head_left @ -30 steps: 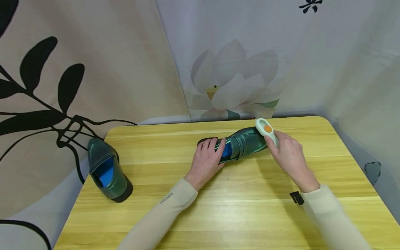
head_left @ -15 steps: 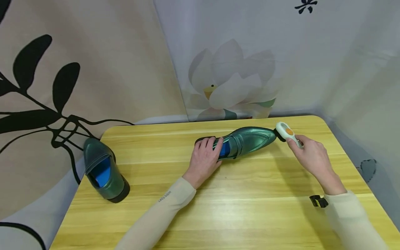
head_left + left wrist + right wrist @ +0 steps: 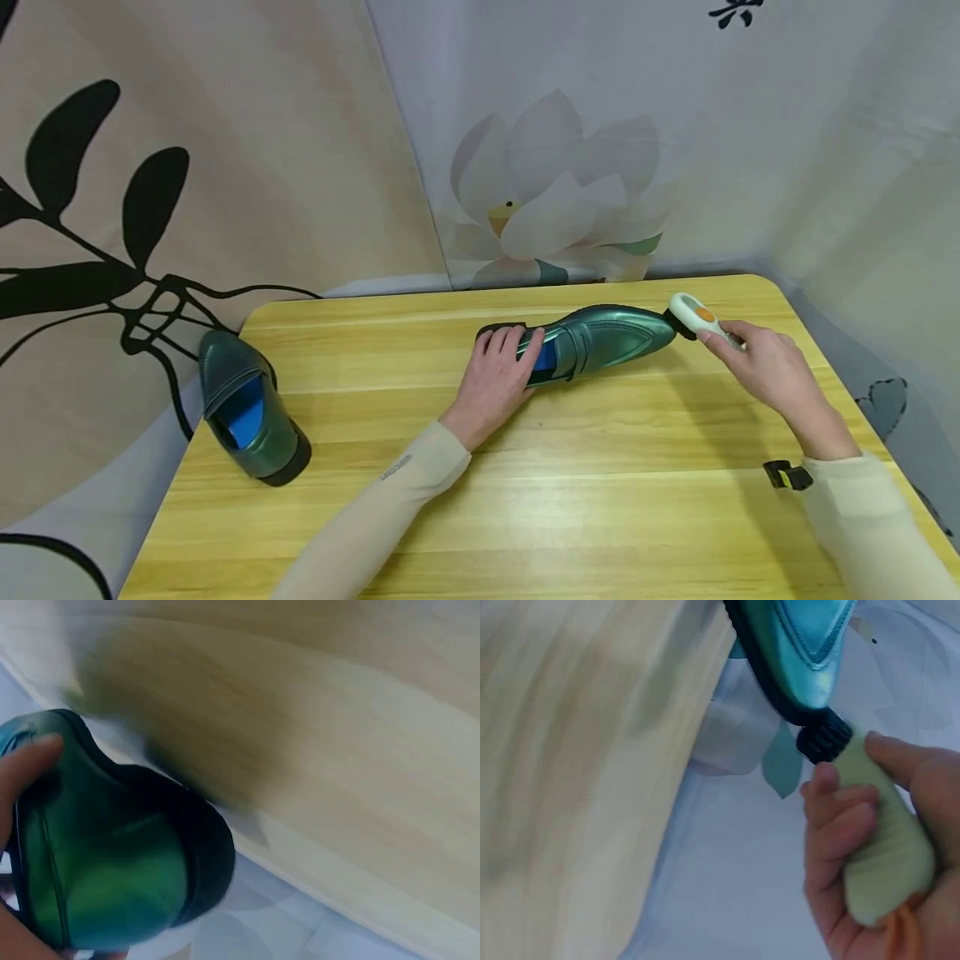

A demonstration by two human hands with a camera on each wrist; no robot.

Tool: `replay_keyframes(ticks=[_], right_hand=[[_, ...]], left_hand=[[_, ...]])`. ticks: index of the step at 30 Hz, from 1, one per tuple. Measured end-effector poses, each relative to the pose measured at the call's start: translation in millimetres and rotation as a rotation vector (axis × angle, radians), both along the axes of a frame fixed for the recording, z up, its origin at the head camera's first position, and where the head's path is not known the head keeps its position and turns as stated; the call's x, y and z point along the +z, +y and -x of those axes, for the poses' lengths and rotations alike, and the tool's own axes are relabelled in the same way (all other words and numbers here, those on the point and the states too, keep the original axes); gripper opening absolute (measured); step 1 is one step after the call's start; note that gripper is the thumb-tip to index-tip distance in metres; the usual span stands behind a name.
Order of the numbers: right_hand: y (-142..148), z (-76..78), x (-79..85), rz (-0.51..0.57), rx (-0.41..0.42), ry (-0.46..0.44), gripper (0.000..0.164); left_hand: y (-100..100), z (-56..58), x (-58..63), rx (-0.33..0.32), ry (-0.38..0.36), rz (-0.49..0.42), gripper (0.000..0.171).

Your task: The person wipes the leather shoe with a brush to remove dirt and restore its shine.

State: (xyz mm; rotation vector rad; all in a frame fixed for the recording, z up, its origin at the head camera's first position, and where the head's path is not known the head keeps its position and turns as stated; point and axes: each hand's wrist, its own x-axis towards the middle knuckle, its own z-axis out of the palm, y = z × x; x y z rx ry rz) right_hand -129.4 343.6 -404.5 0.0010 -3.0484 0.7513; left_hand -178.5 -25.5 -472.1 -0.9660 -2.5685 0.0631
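A shiny green loafer with a blue insole lies slantwise over the table, its toe to the right. My left hand grips it around the heel end; the left wrist view shows the thumb on the green heel leather. In my right hand is a pale shoe brush with an orange oval on its back. Its dark bristles meet the tip of the loafer's toe in the right wrist view. Fingers and thumb wrap the brush handle, where an orange cord hangs.
A second green loafer rests at the table's left edge, toe pointing away. The wooden table ends at a patterned curtain behind and on both sides.
My right hand has drawn the brush rightward from the loafer's upper toe to its tip, most of it in the first half second. My left hand keeps its grip on the heel.
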Motion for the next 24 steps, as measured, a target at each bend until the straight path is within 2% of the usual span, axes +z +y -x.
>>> replay_keyframes(ticks=[2,5,8,11,15,19,22,24], right_hand=[[-3,1.1,3.5,-0.013,0.021,0.001,0.067],[-8,2.8,9.7,-0.045,0.057,-0.003,0.067],[-15,4.5,15.1,-0.074,0.073,-0.008,0.066],[-25,6.9,18.1,-0.090,0.085,0.000,0.064],[-47,15.6,20.6,-0.103,0.123,0.048,0.056],[-81,29.0,22.1,-0.119,0.176,0.105,0.040],[-101,35.3,21.8,-0.142,0.199,0.119,0.038],[-103,35.1,22.4,-0.149,0.195,0.112,0.037]], left_hand=[[-5,-1.3,1.9,-0.016,-0.074,-0.012,0.096],[-13,-2.4,7.5,-0.056,-0.198,-0.075,0.091],[-21,-1.5,11.7,-0.083,-0.324,-0.164,0.073],[-28,0.6,11.5,-0.103,-0.403,-0.238,0.054],[-33,2.6,7.6,-0.130,-0.442,-0.293,0.046],[-34,1.2,6.7,-0.119,-0.458,-0.309,0.045],[-33,0.1,7.9,-0.101,-0.464,-0.305,0.045],[-33,-0.2,9.1,-0.098,-0.465,-0.299,0.045]])
